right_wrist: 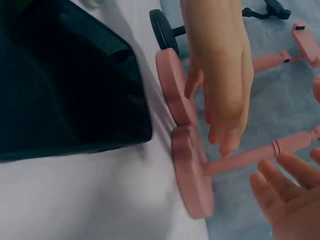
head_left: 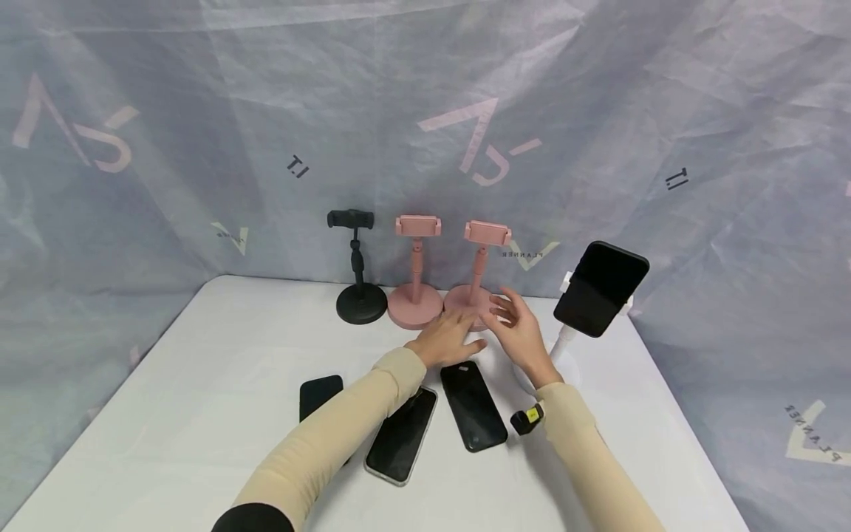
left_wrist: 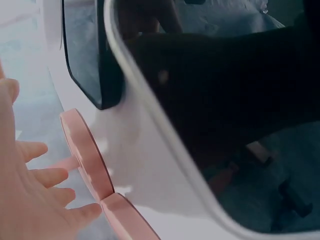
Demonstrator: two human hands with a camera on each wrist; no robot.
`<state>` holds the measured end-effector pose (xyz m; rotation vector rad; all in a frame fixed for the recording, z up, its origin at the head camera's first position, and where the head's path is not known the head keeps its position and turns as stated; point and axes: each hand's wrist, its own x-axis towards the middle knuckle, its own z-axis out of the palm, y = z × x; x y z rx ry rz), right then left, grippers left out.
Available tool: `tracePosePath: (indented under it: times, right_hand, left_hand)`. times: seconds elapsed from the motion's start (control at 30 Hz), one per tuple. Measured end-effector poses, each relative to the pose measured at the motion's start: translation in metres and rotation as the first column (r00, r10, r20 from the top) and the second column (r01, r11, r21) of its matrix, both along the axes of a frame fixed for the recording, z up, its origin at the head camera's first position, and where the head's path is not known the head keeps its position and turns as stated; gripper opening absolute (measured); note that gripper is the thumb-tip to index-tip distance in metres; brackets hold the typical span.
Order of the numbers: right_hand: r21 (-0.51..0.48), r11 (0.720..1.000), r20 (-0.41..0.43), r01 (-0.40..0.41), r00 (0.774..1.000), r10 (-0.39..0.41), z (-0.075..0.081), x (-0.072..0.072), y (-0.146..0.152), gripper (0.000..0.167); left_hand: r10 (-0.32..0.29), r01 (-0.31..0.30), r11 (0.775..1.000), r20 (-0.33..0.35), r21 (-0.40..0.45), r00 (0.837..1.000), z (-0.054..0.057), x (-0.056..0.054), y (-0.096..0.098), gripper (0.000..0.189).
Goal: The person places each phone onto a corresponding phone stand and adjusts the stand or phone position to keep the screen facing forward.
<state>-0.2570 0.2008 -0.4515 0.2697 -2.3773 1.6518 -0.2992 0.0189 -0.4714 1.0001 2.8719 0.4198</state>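
Observation:
My left hand [head_left: 447, 340] reaches forward with fingers extended over the base of the right pink phone stand [head_left: 487, 233]. In the right wrist view, that left hand [right_wrist: 222, 75] hangs in front of the two pink bases. My right hand [head_left: 521, 332] is just right of the same stand, fingers loosely bent and apart, nothing in them. From the right wrist, the right hand's fingertips [right_wrist: 267, 172] show close to the pink pole [right_wrist: 240, 162]. Below the hands lies a dark smartphone [head_left: 473, 406], screen up. The middle pink phone stand [head_left: 417, 273] stands beside the right one.
A black phone stand [head_left: 359, 299] stands left of the pink ones. At right, a white stand [head_left: 564, 341] carries a tilted smartphone [head_left: 601, 288]. Two more smartphones, one silver-edged [head_left: 402, 436] and one black [head_left: 319, 393], lie partly under the left sleeve. A grey printed curtain [head_left: 266, 185] hangs behind the white table [head_left: 199, 384].

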Motion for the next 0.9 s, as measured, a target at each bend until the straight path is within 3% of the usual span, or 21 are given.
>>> tracePosePath:
  times: [0.13,0.4,0.53,0.7,0.83,0.9]
  right_hand:
    - [0.026,0.999,-0.014,0.025,1.0,-0.025,0.011,-0.02,-0.011,0.075]
    - [0.133,0.986,-0.019,0.097,0.995,-0.095,0.03,-0.052,-0.026,0.09]
    - [0.183,0.976,-0.005,0.121,0.992,-0.122,0.033,-0.063,-0.028,0.093]
    - [0.178,0.975,-0.002,0.131,0.991,-0.133,0.034,-0.075,-0.03,0.089]
    - [0.17,0.975,-0.012,0.146,0.989,-0.146,0.035,-0.082,-0.032,0.085]
    - [0.161,0.974,-0.03,0.159,0.987,-0.156,0.035,-0.086,-0.034,0.081]
  left_hand:
    - [0.026,-0.026,0.999,-0.004,-0.047,1.0,0.002,-0.006,0.001,0.068]
    - [-0.003,-0.012,0.995,-0.154,-0.097,0.988,0.0,-0.016,0.007,0.059]
    - [-0.008,-0.007,0.996,-0.157,-0.094,0.988,-0.001,-0.021,0.01,0.062]
    - [-0.01,-0.003,0.995,-0.126,-0.102,0.992,-0.002,-0.023,0.009,0.066]
    - [0.006,-0.011,0.999,-0.119,-0.048,0.993,-0.002,-0.022,0.006,0.046]
    - [0.003,-0.008,1.0,-0.156,-0.028,0.988,-0.004,-0.022,0.006,0.032]
